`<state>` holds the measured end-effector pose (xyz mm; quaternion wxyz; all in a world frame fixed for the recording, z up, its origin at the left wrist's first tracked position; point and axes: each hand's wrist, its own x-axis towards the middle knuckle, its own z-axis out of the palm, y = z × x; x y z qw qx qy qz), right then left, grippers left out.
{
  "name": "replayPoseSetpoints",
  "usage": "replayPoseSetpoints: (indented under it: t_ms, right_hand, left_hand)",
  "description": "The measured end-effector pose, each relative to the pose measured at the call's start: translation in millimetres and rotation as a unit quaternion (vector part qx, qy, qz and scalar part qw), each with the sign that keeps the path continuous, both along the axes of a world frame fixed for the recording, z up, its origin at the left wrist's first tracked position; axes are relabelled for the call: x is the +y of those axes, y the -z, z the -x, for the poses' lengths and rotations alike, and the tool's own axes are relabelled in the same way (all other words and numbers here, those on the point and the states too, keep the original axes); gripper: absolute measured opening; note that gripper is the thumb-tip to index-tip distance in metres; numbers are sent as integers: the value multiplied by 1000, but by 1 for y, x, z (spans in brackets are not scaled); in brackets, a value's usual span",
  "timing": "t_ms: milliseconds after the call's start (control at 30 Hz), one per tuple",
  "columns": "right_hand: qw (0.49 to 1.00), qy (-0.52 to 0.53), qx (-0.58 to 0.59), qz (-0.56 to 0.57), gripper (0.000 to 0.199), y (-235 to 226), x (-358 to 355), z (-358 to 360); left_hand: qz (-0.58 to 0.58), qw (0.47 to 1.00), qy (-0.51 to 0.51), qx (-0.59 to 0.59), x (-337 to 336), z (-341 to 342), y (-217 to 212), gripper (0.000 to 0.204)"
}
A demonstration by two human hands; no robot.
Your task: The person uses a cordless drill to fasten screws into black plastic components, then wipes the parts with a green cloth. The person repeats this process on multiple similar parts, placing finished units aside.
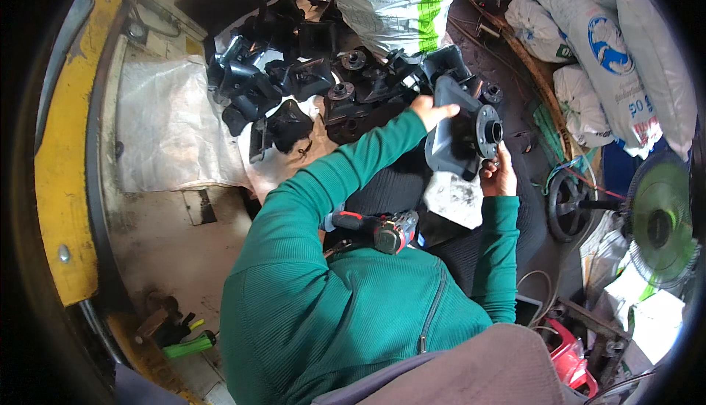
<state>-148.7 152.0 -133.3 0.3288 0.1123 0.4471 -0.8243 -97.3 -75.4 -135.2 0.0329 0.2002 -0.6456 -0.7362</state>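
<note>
Both hands hold up a black plastic part with a flared square end and a round flange with holes (448,144). My left hand (434,111) grips the rim of its flared side, thumb laid over the edge. Below the flange, my right hand (500,176) closes its fingers on the part from underneath; some fingertips are hidden. A red and black cordless drill (390,230) rests on my lap. Several similar black parts (312,78) lie in a heap beyond my left arm, some flange up, others on their sides.
A large white and green woven sack (390,4) stands behind the heap. More white sacks (610,52) are piled at the far right. A round fan (662,217) and a dark handwheel (570,205) stand to my right. A yellow frame (66,155) borders the left side.
</note>
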Motion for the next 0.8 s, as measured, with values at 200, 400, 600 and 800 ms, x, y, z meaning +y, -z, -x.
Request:
replayPoseSetpoints:
  t_ms: [200,400,600,800]
  right_hand:
    - [990,-54,-119,44,42,58,49,-27]
    - [982,-15,-143,122,48,52,115,-85]
    - [957,-35,-229,176,40,54,130,-82]
    - [968,-114,-152,162,40,65,122,-64]
  left_hand:
    - [339,928,-124,-94,-84,114,45,55]
    - [37,970,-117,-211,-112,161,120,36]
    - [349,913,-20,-209,-165,64,167,31]
    - [453,796,-176,-361,-309,-214,204,30]
